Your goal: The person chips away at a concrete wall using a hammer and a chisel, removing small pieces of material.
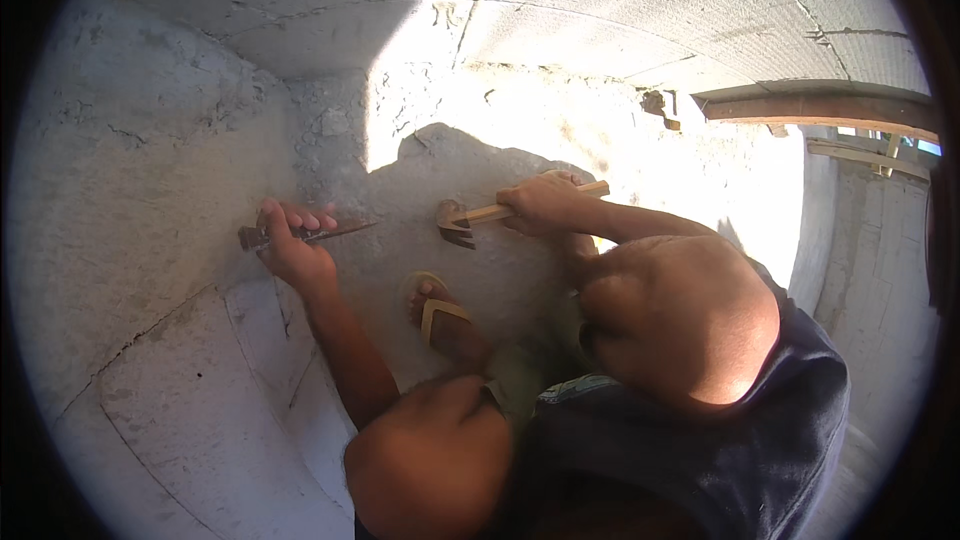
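My left hand (295,240) grips a dark, pointed metal chisel (341,230), its tip towards the right and its blunt end beside the wall at the left. Dust or mortar marks its shaft. My right hand (544,201) is closed around the wooden handle of a claw hammer (454,223). The hammer's rusty head lies to the right of the chisel tip, apart from it, with the claw facing down in the picture. Beneath both tools is the rough grey concrete floor (495,270).
A plastered wall (150,157) stands at the left, and a block wall (600,30) runs across the top. My foot in a yellow flip-flop (442,311) rests below the hammer. A wooden beam (817,109) projects at the right.
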A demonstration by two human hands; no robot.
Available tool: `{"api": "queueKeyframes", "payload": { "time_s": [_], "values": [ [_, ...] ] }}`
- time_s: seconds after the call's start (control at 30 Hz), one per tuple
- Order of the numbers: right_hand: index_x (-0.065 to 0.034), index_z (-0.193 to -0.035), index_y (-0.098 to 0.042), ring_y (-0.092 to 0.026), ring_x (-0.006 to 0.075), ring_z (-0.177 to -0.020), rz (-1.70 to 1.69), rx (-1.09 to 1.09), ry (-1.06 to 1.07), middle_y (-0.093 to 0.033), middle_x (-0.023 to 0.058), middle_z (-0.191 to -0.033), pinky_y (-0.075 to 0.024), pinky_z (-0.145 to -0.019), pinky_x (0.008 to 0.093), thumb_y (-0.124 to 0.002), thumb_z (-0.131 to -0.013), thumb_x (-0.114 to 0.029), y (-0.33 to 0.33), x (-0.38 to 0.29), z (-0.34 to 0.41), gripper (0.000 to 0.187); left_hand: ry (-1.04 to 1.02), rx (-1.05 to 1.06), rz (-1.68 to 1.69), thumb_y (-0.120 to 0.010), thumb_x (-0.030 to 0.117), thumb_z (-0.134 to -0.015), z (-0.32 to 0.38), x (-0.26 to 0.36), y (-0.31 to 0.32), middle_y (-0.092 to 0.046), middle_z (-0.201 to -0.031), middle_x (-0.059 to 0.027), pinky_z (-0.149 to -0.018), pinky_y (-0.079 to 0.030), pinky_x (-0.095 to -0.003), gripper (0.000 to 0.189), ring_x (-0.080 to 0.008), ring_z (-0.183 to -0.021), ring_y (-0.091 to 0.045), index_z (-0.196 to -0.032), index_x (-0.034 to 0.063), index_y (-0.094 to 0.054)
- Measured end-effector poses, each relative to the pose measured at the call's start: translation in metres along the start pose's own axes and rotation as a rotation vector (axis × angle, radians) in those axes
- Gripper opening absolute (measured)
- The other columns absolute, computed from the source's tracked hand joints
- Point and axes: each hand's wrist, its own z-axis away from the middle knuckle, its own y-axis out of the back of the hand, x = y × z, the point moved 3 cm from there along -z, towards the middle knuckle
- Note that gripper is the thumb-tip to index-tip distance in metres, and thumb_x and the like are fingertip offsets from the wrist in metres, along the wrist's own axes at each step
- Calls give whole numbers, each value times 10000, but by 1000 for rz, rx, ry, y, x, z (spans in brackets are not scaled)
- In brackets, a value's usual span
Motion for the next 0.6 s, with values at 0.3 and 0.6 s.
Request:
{"api": "queueKeyframes", "payload": {
  "time_s": [0.3, 0.6],
  "values": [
    [-42, -921, -627, -676, 360, -732, -48, 96, 67, -661, 143, -733, -509, -669, 481, -670, -832, -236, -30, 33, 35, 217, 360, -346, -806, -653, 333, -945, 13, -34, -7, -476, -598, -16, -514, -428, -310, 320, -132, -462, -454, -869, 30, -585],
    [-45, -904, -615, -694, 328, -750, 152, 79, 230, -658, 101, -809, -535, -650, 463, -674, -802, -188, -34, 36, 22, 185, 342, -483, -1124, -664, 300, -922, 38, -55, 20, -549, -775, -38, -541, -419, -300, 333, -124, -563, -499, -1060, 6, -592]
  ]
}}
